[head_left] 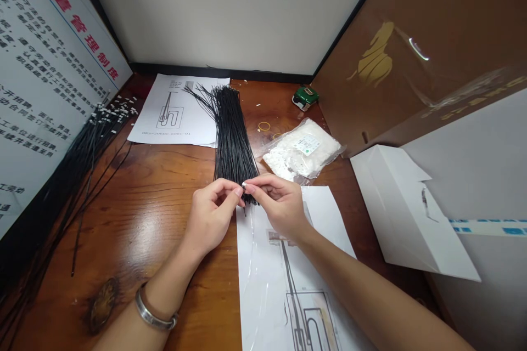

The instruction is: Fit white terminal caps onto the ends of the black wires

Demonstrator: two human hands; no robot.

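My left hand (212, 216) is pinched on the end of a thin black wire at the near end of the wire bundle. My right hand (286, 205) meets it fingertip to fingertip, closed on a tiny white connector (244, 184). Whether the wire end sits inside the connector is too small to tell. Just beyond both hands lies a thick bundle of black wires (233, 140), some strands splaying out at its far left. A clear plastic bag of small white connectors (307, 145) rests right of the bundle.
More black wires with white ends (113, 112) lean along the left side. Printed drawing sheets lie at the back (152, 109) and under my right arm (267, 285). A green tape measure (305, 97), rubber bands (264, 126) and a folded white card box (395, 203) stand around.
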